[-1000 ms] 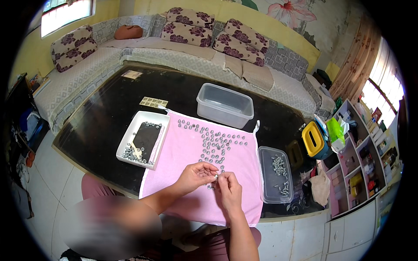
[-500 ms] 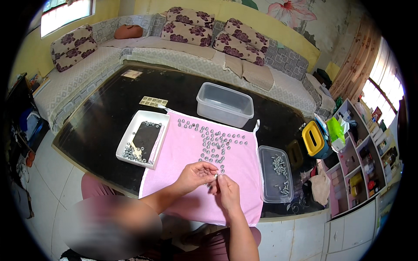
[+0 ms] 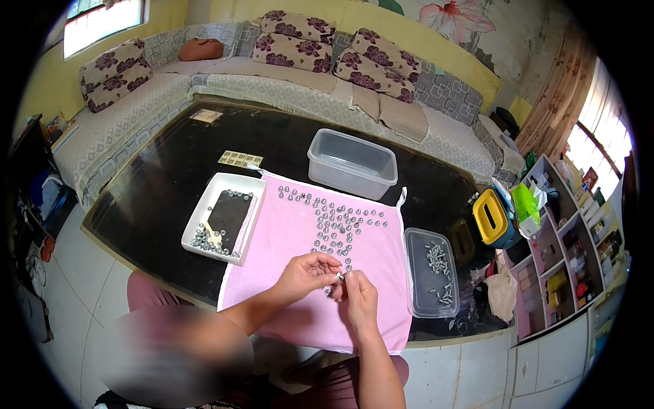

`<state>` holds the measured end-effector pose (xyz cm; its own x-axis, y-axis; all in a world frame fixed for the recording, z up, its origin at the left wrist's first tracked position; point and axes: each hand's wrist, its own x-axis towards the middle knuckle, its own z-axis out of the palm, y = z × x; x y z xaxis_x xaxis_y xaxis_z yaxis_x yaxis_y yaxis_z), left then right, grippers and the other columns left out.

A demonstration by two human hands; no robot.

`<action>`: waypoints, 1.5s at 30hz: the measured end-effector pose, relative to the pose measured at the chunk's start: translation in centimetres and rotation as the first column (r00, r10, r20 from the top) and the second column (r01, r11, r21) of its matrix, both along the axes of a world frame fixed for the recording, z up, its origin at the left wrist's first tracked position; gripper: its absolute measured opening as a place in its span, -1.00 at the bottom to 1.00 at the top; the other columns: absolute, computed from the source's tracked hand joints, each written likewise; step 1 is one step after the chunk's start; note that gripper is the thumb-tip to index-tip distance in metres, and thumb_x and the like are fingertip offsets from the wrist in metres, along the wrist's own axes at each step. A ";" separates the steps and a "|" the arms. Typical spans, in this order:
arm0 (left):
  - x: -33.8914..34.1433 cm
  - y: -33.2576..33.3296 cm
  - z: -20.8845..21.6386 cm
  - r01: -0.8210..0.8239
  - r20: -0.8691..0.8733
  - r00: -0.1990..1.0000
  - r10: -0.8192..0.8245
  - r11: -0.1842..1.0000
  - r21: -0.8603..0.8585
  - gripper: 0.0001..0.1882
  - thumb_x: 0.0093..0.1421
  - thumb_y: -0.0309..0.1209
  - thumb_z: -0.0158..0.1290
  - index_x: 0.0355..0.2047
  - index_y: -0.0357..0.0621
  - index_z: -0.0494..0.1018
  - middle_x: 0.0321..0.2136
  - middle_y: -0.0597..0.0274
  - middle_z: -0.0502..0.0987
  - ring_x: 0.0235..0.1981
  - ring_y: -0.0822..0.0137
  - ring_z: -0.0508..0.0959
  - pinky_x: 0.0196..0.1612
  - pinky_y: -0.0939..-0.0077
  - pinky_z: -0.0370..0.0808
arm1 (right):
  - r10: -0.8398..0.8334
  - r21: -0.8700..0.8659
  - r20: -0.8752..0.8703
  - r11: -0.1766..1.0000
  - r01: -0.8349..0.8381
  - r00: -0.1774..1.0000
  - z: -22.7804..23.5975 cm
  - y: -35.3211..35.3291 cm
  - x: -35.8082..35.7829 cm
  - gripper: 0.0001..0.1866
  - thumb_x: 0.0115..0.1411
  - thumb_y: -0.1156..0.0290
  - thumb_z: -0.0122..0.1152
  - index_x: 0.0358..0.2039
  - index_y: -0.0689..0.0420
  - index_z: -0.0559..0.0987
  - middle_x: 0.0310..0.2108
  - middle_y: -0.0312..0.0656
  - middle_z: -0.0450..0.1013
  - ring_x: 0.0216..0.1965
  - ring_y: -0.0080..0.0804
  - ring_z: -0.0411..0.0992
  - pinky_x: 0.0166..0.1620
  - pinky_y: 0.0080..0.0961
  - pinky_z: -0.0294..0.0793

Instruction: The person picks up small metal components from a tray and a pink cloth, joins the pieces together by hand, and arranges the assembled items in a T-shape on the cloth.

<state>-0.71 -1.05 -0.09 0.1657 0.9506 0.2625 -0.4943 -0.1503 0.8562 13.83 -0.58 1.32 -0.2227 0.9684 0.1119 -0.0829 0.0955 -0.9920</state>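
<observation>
My left hand (image 3: 304,278) pinches a small silvery fastener (image 3: 340,276) over the pink cloth (image 3: 306,320); whether it is a nut, a bolt or both joined is too small to tell. My right hand (image 3: 360,297) closes its thumb and fingers at the other side of the same piece. Just beyond my hands, several metal fasteners (image 3: 332,230) stand upright in rows on the cloth. A few more lie partly hidden beneath my fingers. To the left, a white tray (image 3: 191,225) holds loose nuts (image 3: 204,238). On the right, a clear shallow plastic lid (image 3: 422,303) holds loose bolts (image 3: 438,259).
An open clear plastic box (image 3: 351,174) stands at the cloth's far edge on the black tabletop (image 3: 157,184). A card of small squares (image 3: 240,159) lies behind the white tray. Past the lid are a yellow-topped container (image 3: 490,217) and a crowded shelf (image 3: 555,238). A sofa (image 3: 272,88) lines the back.
My right fingertips have shifted slightly to the right and up, showing more of the fastener between my hands. My left hand stays nearly still.
</observation>
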 end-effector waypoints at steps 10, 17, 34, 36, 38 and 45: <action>-0.1 0.2 -0.5 -0.003 -0.004 1.000 0.003 1.000 -0.031 -0.77 0.04 -0.64 0.03 -0.25 -0.28 0.36 -0.36 0.20 0.46 -0.30 0.45 0.47 -0.20 0.57 0.44 | -0.034 -0.066 -0.070 0.997 0.029 0.997 -0.1 0.0 -0.3 -0.70 0.22 0.30 -0.08 -0.55 0.24 0.43 -0.66 -0.27 0.39 -0.63 -0.67 0.28 -0.53 -0.74 0.26; 0.0 0.1 -0.4 -0.006 -0.004 1.000 0.005 0.999 -0.042 -0.77 0.04 -0.64 0.03 -0.25 -0.29 0.36 -0.37 0.21 0.46 -0.30 0.45 0.47 -0.20 0.58 0.44 | 0.030 -0.024 -0.037 0.999 -0.031 0.999 -0.2 0.0 0.1 -0.76 0.21 0.34 -0.06 -0.50 0.24 0.41 -0.65 -0.29 0.37 -0.62 -0.67 0.27 -0.53 -0.74 0.26; 0.0 0.1 -0.4 0.009 -0.005 1.000 -0.009 0.999 -0.035 -0.77 0.04 -0.63 0.03 -0.24 -0.28 0.36 -0.35 0.20 0.46 -0.30 0.45 0.46 -0.18 0.57 0.43 | 0.158 -0.047 -0.172 0.985 -0.168 0.972 -1.0 0.5 0.4 -0.70 0.25 0.25 -0.16 -0.42 0.24 0.41 -0.62 -0.24 0.37 -0.60 -0.63 0.28 -0.54 -0.73 0.25; 0.1 0.0 -0.2 0.026 0.013 1.000 -0.026 1.000 -0.004 -0.77 0.04 -0.63 0.03 -0.24 -0.28 0.36 -0.36 0.20 0.46 -0.30 0.45 0.46 -0.19 0.57 0.43 | 0.167 -0.136 -0.179 0.972 -0.192 0.970 -1.0 0.5 0.7 -0.69 0.25 0.25 -0.17 -0.43 0.24 0.41 -0.63 -0.25 0.37 -0.61 -0.63 0.27 -0.54 -0.73 0.25; -0.1 0.1 -0.5 0.004 -0.001 1.000 -0.004 1.000 -0.017 -0.77 0.04 -0.63 0.04 -0.25 -0.28 0.36 -0.36 0.21 0.46 -0.30 0.46 0.46 -0.19 0.57 0.42 | 0.123 -0.169 -0.170 0.974 -0.152 0.978 -0.3 0.1 0.2 -0.67 0.25 0.25 -0.17 -0.45 0.25 0.42 -0.65 -0.25 0.36 -0.63 -0.63 0.26 -0.54 -0.73 0.25; 0.0 -0.1 -0.1 0.032 0.021 0.999 -0.031 0.999 -0.020 -0.76 0.03 -0.62 0.05 -0.24 -0.28 0.37 -0.36 0.22 0.46 -0.30 0.47 0.46 -0.18 0.58 0.42 | 0.137 -0.196 -0.202 0.964 -0.178 0.970 -0.4 0.1 0.2 -0.65 0.25 0.23 -0.16 -0.47 0.25 0.44 -0.69 -0.27 0.34 -0.67 -0.63 0.25 -0.56 -0.72 0.24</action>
<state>-0.72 -1.16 -0.18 0.1906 0.9502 0.2465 -0.5159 -0.1167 0.8487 14.06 -0.48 0.95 -0.3691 0.9286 -0.0377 -0.2640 -0.1436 -0.9538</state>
